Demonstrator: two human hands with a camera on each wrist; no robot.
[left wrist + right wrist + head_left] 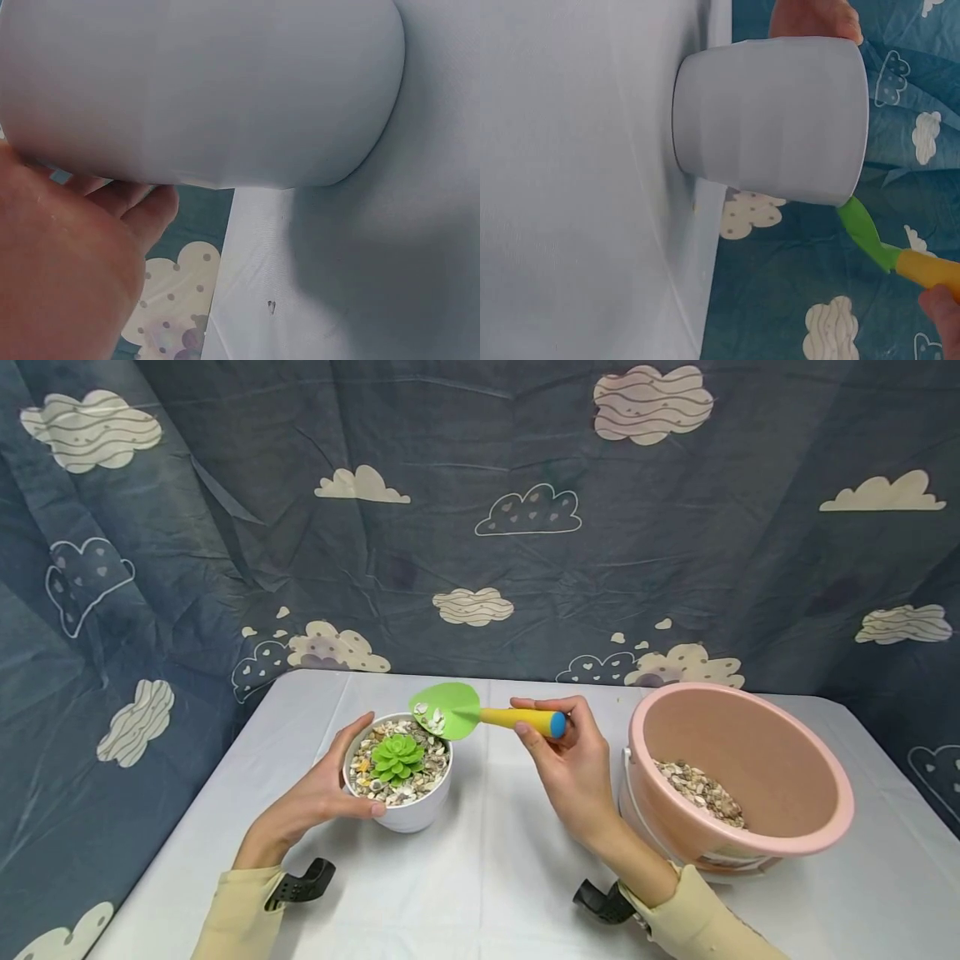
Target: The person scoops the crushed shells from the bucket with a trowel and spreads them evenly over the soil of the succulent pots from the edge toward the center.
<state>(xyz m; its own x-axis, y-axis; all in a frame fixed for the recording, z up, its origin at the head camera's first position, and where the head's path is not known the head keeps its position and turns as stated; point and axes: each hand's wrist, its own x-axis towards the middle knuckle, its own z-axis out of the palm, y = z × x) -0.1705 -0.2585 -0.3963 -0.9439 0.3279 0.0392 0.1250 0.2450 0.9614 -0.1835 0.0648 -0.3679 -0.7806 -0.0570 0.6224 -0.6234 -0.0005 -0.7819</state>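
A white flower pot (411, 815) stands on the table, filled with pebbles (435, 766) around a green succulent (397, 757). My left hand (322, 792) holds the pot from the left, thumb at the near rim and fingers round the far side. In my right hand (576, 768) is a small trowel (517, 718), its yellow handle pinched between thumb and fingers near the blue end. The green blade (459, 710) tilts over the pot's right rim with a few pale pebbles on it. In the right wrist view, the blade tip meets the pot's rim.
To the right stands a pink bucket (813, 777) with more pebbles (701, 792) at its bottom and a white handle hanging at its side. A white cloth (480, 893) covers the table. Behind it hangs a dark blue curtain (450, 552) printed with clouds.
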